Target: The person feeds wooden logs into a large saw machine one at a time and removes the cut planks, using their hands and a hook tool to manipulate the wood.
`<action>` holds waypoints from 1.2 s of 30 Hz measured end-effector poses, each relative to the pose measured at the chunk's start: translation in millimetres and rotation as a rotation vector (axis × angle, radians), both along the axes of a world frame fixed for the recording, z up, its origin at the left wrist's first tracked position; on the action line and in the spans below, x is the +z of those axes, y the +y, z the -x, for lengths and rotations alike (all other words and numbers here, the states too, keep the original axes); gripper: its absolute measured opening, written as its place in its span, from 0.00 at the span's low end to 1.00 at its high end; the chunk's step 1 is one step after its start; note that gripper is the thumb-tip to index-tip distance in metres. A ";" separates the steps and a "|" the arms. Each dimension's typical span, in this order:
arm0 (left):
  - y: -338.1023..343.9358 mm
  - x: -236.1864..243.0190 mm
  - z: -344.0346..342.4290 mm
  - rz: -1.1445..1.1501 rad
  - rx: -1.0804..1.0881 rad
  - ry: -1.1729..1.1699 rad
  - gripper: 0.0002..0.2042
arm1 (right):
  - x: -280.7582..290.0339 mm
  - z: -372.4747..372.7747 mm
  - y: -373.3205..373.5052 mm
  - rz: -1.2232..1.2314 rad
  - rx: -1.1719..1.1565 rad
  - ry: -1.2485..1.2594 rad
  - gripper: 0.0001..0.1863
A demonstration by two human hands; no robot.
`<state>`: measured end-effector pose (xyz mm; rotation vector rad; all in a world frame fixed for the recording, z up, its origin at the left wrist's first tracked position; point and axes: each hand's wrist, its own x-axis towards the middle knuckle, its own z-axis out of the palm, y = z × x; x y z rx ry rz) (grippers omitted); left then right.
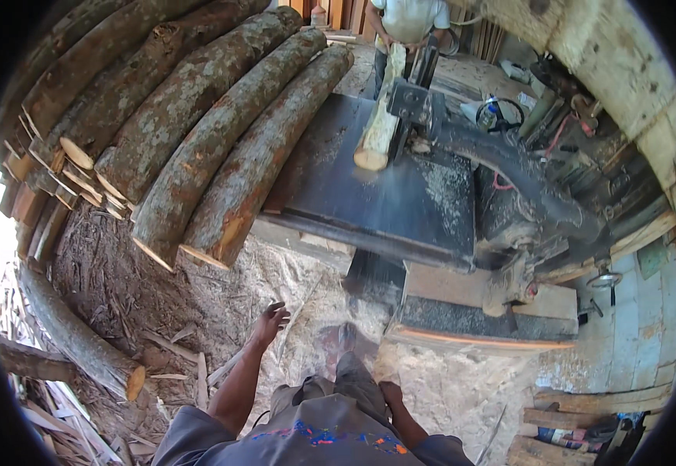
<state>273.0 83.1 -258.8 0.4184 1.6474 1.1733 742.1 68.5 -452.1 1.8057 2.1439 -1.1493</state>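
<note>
My left hand (274, 318) hangs open in the air, fingers apart and empty, below the ends of the bark-covered logs (233, 190). My right hand (391, 394) is down beside my trouser leg; its fingers are not clear. Ahead, a pale, partly stripped log (378, 136) rests on the dark steel machine table (315, 186), beside a black blade guide (409, 101). A co-worker (408, 19) stands at its far end with hands at the log.
Stacked logs fill the left, with a loose log (82, 334) low down. A machine arm (524, 179) and handwheel (604, 281) are at the right. A ledge (481, 326) juts below the table. Wood scraps (194, 357) litter the dusty floor; boards (586, 419) lie lower right.
</note>
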 end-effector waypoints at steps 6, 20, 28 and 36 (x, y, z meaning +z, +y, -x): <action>67.1 -28.5 -29.7 0.083 -0.129 0.094 0.21 | 88.9 37.9 124.1 0.433 -0.462 0.146 0.16; 140.7 -6.7 -24.6 -0.070 -0.066 0.269 0.24 | 167.2 196.8 334.9 0.155 -0.155 0.575 0.20; 252.8 89.0 15.7 -0.276 0.020 0.474 0.31 | 230.8 275.5 373.7 0.139 -0.415 0.753 0.31; 218.4 57.0 11.9 -0.267 -0.331 0.019 0.41 | 229.3 290.4 286.4 0.390 -0.472 0.850 0.46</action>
